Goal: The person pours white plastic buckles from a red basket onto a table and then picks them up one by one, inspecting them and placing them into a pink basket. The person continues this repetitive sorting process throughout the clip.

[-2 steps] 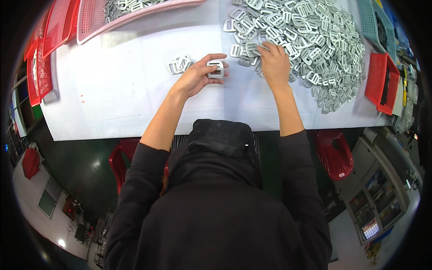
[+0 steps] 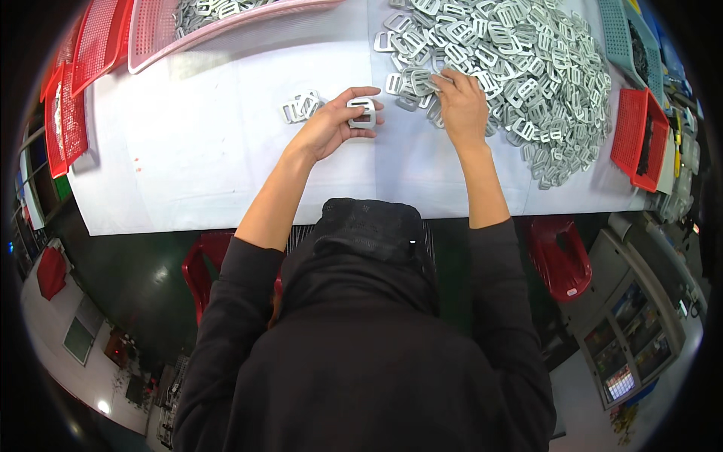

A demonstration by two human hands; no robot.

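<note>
My left hand (image 2: pixel 329 128) is closed on a silver metal slide buckle (image 2: pixel 362 113), pinched by the thumb while the other fingers extend around it. On the white table, a small group of similar buckles (image 2: pixel 301 108) lies just left of that hand. My right hand (image 2: pixel 462 109) is at the near left edge of a large heap of silver buckles (image 2: pixel 520 68). Its thumb and fingertips are closed on the edge of a buckle (image 2: pixel 420 80); the fingers partly hide the grip.
A pink basket (image 2: pixel 226 34) holding metal pieces stands at the far left, beside red baskets (image 2: pixel 102 45). At the right are a red basket (image 2: pixel 629 139) and a blue-green basket (image 2: pixel 625 41). The white tablecloth (image 2: pixel 188 166) ends at the near table edge. Red chairs (image 2: pixel 561 260) stand below.
My right hand has shifted very slightly to the right at the heap's edge. The left hand and its buckle have barely moved.
</note>
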